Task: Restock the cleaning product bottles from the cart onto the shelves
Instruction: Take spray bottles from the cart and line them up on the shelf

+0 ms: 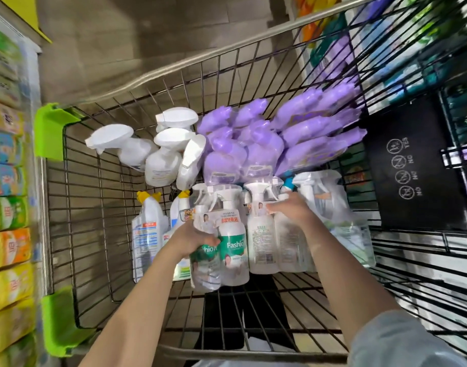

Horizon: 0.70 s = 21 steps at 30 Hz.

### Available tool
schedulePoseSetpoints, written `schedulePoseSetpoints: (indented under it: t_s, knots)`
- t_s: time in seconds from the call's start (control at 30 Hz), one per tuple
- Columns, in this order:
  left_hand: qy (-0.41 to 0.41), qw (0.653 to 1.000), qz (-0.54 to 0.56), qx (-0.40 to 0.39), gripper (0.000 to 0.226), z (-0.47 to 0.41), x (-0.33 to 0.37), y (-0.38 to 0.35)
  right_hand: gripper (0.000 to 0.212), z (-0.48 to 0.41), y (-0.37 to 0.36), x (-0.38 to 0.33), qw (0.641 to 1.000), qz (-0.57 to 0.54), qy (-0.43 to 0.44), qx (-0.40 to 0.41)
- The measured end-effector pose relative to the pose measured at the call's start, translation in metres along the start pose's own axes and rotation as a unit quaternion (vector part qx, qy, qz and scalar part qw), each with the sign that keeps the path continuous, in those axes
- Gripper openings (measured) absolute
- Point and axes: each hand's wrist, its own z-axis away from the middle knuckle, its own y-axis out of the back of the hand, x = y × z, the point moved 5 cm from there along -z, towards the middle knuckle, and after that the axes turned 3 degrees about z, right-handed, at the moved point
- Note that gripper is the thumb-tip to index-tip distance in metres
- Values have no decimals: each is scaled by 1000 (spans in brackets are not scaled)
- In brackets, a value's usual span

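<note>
I look down into a wire shopping cart (76, 207) full of cleaning bottles. My left hand (192, 238) grips a twin pack of clear spray bottles with green "Fashion" labels (227, 245), lifted slightly at the cart's middle. My right hand (290, 207) closes around the neck of a second clear twin spray pack (264, 239) just to the right. Behind them lie purple bottles (269, 139) and white spray bottles (161, 152). Two blue-labelled bottles with yellow caps (147, 229) stand at the left.
Shelves with yellow and green packages (7, 207) run along the left. Shelves with purple and blue goods (401, 62) stand on the right beyond the cart. The cart's black child-seat flap (412, 165) is at right. Green corner bumpers (52, 131) mark the cart's left side.
</note>
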Motion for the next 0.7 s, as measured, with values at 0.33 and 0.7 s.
schedulePoseSetpoints:
  t_s: [0.33, 0.7]
  knots:
    - [0, 997, -43, 65, 34, 15, 10, -2, 78, 23, 11, -3, 994, -18, 73, -79]
    - [-32, 980, -105, 163, 56, 56, 30, 3, 29, 86, 22, -28, 989, -8, 140, -50]
